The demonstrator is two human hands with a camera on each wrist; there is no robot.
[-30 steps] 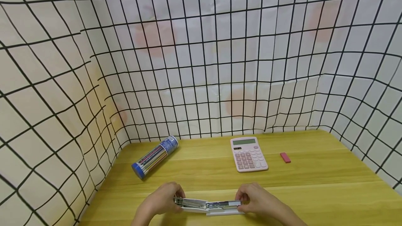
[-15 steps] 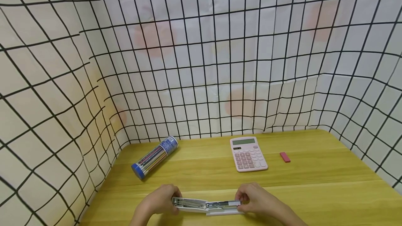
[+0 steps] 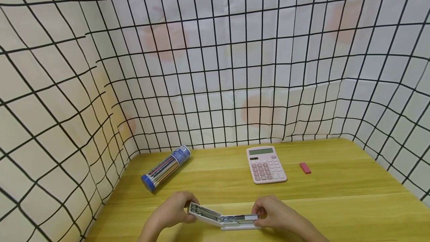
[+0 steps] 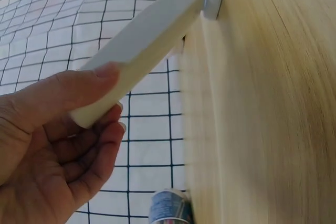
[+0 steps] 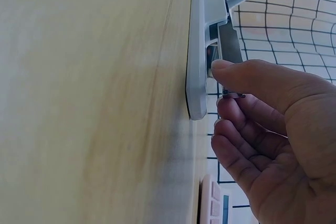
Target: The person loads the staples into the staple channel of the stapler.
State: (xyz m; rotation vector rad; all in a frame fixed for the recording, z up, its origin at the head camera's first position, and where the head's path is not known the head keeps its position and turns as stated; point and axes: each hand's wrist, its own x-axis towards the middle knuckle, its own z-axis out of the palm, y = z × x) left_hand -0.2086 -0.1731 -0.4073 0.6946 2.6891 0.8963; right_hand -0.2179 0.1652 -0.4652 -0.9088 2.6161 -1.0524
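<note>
A white stapler [image 3: 239, 227] lies spread wide open near the table's front edge, with its metal inner parts showing. My left hand [image 3: 173, 211] grips the end of its top arm [image 3: 209, 217], which slants up to the left off the table. In the left wrist view the thumb lies on the smooth outer side of that arm [image 4: 142, 38]. My right hand [image 3: 277, 212] pinches the end of the metal staple magazine [image 5: 230, 43] between thumb and fingers. Below the magazine, the stapler's base [image 5: 196, 56] rests on the table. Whether staples are inside cannot be made out.
A clear tube of pencils [image 3: 164, 169] with blue ends lies at the back left. The pink calculator [image 3: 267, 165] is behind the stapler, and a small red block [image 3: 305, 168] lies to its right. Grid-patterned cloth [image 3: 215, 66] walls in the wooden table [image 3: 336, 204].
My left hand first shifts slightly left along the stapler's top arm, then lifts its free end, so the arm now tilts upward. My right hand stays in place.
</note>
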